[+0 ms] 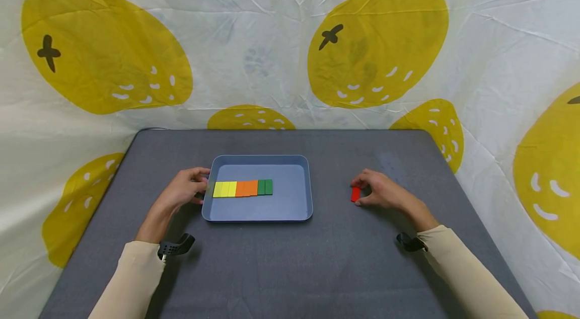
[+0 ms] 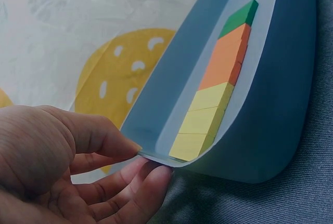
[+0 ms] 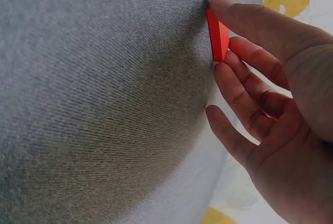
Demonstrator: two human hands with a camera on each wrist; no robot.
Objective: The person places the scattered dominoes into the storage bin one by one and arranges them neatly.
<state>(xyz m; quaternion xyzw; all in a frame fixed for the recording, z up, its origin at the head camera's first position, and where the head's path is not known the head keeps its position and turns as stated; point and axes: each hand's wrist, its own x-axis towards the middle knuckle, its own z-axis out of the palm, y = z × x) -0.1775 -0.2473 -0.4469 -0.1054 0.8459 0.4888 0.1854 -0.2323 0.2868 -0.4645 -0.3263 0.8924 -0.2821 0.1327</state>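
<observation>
Right hand (image 1: 382, 192) pinches a small red block (image 1: 355, 193) between thumb and fingers, low on the grey fabric tabletop (image 1: 290, 263) — thin, flat, matte. Left hand (image 1: 186, 189) grips the left rim of the blue-grey tray (image 1: 290, 208), thumb over, fingers under. Inside lies a touching row of flat tiles (image 1: 242, 188) — yellow, orange, green.
</observation>
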